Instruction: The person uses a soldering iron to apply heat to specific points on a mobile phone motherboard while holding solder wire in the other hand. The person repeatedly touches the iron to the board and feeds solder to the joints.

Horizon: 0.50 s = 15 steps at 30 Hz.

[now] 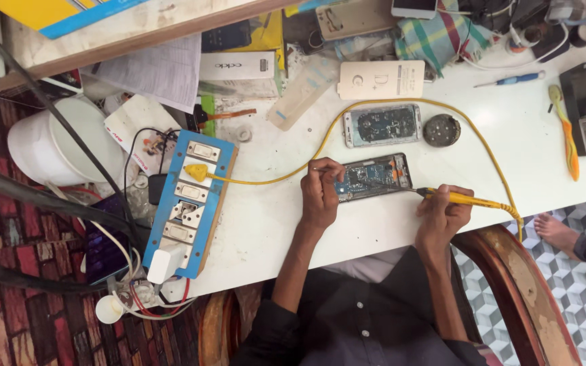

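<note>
Centre of frame, on the white worktop (279,217): opened smartphone with exposed blue circuit board (373,177), lying flat. Left hand (320,193) closed, fingers pinching a thin wire strand (334,169) at the phone's left end. Right hand (442,213) closed around a yellow-handled soldering iron (452,197), tip touching the board's right part. Its yellow cord (347,112) loops up across the table to a yellow plug (197,171) in the blue switch-and-socket board (188,207), left of centre. Just above the phone: a second opened silver phone (382,125) and a round grey metal disc (441,129).
</note>
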Each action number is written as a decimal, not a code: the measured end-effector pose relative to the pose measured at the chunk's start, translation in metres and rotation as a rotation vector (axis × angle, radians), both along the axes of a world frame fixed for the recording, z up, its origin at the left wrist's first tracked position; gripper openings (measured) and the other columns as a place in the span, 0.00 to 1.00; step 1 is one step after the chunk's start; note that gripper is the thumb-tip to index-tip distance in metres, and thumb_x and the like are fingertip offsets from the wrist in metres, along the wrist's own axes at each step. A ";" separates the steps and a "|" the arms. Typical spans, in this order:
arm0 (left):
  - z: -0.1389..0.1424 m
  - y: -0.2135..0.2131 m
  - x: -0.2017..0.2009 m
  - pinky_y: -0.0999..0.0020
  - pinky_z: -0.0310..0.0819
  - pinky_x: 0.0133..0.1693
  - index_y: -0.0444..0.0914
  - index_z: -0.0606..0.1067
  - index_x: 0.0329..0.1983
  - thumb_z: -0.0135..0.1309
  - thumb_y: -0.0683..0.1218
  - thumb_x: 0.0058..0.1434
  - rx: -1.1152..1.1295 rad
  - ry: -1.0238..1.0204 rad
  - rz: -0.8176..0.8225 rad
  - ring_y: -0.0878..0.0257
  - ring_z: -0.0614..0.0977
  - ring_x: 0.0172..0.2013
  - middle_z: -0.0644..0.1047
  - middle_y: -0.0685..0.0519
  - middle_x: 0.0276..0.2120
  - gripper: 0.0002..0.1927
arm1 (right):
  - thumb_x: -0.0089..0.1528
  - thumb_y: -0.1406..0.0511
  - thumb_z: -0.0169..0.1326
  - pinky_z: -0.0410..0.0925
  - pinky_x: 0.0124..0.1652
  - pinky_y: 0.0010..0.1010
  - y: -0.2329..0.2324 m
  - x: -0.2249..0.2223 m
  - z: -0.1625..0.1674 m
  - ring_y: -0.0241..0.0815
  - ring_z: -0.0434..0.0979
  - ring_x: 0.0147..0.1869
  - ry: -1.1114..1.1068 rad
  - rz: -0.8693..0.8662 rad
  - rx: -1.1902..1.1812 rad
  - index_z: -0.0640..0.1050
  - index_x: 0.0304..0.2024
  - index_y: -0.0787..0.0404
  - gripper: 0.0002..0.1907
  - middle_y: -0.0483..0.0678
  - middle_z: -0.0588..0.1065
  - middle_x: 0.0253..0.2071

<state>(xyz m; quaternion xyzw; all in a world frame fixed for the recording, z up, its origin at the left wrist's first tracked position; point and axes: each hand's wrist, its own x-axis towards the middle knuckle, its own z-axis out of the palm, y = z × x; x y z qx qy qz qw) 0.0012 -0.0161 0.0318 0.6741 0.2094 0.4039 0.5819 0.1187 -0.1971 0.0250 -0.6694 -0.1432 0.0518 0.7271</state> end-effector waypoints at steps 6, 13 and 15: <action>0.002 0.001 0.000 0.71 0.70 0.32 0.34 0.67 0.45 0.41 0.38 0.74 -0.001 0.056 0.000 0.65 0.74 0.27 0.76 0.49 0.28 0.03 | 0.77 0.64 0.46 0.63 0.28 0.23 -0.002 0.000 0.000 0.31 0.65 0.25 0.005 0.017 0.002 0.65 0.47 0.64 0.09 0.44 0.67 0.25; -0.005 0.000 -0.002 0.71 0.75 0.37 0.34 0.67 0.46 0.40 0.37 0.75 0.080 -0.018 0.000 0.64 0.79 0.31 0.76 0.48 0.30 0.04 | 0.75 0.63 0.46 0.62 0.26 0.22 0.001 0.000 -0.001 0.31 0.65 0.24 0.027 -0.024 -0.043 0.66 0.45 0.64 0.09 0.44 0.68 0.24; -0.007 0.000 -0.002 0.71 0.74 0.36 0.33 0.67 0.46 0.40 0.37 0.74 0.056 -0.017 -0.007 0.64 0.78 0.30 0.77 0.48 0.30 0.04 | 0.75 0.63 0.46 0.62 0.27 0.22 0.001 0.001 0.000 0.30 0.65 0.25 0.035 -0.019 -0.046 0.66 0.44 0.64 0.10 0.44 0.68 0.25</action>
